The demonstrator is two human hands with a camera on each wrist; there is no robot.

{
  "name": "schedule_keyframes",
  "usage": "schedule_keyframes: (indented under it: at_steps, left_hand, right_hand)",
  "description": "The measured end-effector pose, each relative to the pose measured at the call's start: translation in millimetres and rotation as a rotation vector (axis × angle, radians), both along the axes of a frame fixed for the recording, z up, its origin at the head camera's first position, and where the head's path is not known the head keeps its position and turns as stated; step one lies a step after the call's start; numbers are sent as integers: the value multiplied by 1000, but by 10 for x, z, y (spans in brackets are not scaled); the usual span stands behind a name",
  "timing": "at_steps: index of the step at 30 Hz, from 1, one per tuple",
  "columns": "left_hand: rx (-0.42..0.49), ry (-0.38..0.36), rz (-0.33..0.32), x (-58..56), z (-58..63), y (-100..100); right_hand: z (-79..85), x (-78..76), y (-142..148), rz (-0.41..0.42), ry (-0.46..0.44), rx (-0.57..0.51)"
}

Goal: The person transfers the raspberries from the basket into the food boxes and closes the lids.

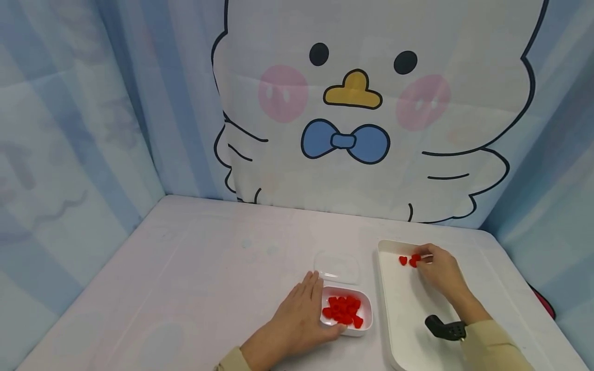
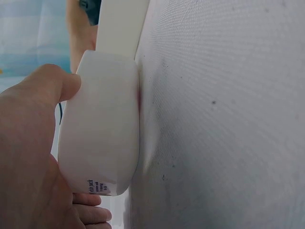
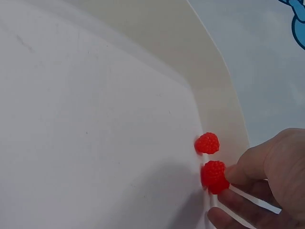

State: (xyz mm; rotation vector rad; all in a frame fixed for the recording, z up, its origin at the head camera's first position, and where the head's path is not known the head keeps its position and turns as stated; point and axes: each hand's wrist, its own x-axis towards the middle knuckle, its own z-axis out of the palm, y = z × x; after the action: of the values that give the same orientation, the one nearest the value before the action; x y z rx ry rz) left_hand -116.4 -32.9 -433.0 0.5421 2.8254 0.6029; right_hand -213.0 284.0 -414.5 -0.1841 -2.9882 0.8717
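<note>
My left hand (image 1: 297, 317) lies along the left side of a small white plastic box (image 1: 369, 312), fingers straight and thumb at its near edge. Several red toy raspberries (image 1: 342, 309) are heaped inside the box. At the far end of a long white tray (image 1: 403, 324), my right hand (image 1: 443, 273) pinches a red raspberry (image 3: 220, 185) between thumb and fingers, partly hidden by another raspberry (image 3: 214, 171). Just beside them, a separate raspberry (image 3: 208, 143) rests against the tray wall. In the left wrist view, the thumb touches the box's side (image 2: 102, 119).
A clear plastic lid (image 1: 336, 267) lies behind the small box on the pale table (image 1: 195, 288). To the box's right stands the tray with its raised rim. Curtains printed with a cartoon (image 1: 345, 170) hang round the table. A black strapped device (image 1: 445, 328) sits on the right wrist.
</note>
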Motion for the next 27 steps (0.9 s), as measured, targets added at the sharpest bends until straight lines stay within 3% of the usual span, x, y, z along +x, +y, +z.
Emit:
schedule_keyframes:
  at_steps: [27]
  left_hand:
    - [7, -5, 6, -15, -13, 8]
  right_hand:
    - [-10, -8, -23, 7, 34, 41]
